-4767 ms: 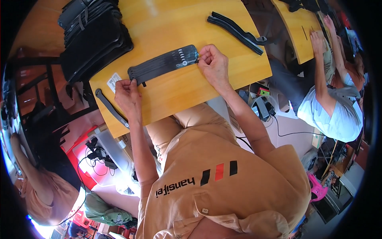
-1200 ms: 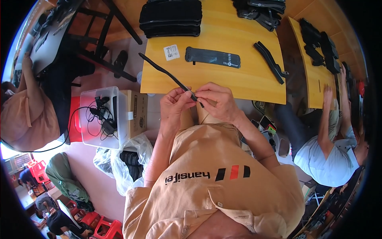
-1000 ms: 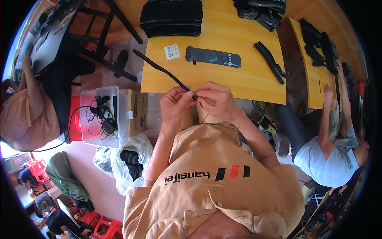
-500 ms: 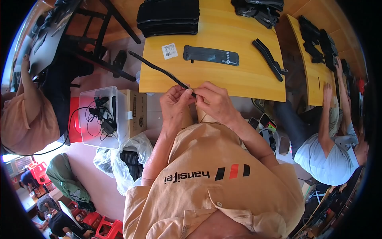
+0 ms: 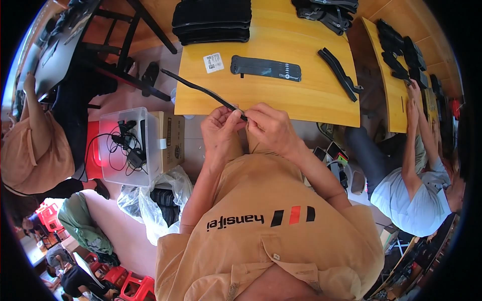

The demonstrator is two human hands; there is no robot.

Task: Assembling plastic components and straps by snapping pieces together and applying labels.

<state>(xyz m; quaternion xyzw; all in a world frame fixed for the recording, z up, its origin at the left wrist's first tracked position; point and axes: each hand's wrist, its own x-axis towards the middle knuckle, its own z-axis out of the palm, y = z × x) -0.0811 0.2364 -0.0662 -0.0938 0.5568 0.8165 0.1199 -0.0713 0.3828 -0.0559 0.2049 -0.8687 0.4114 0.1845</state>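
A long, narrow black strap slants up and to the left over the near edge of the yellow table. Its lower end is pinched between the fingertips of my left hand and my right hand, which almost touch. The fingers cover that end, so its details are hidden. Just beyond my hands lies a flat dark grey strip with light printed marks. A white printed label rests to its left, and a black folded band lies to its right.
Black flat pads are stacked at the table's far left, with more black bands heaped at far right. A clear plastic bin of cables and a cardboard box stand left of my legs. Co-workers sit on both sides.
My hands stay nearly in place with the strap, whose free end has shifted slightly down and left. The co-worker on the right has moved their hands closer together.
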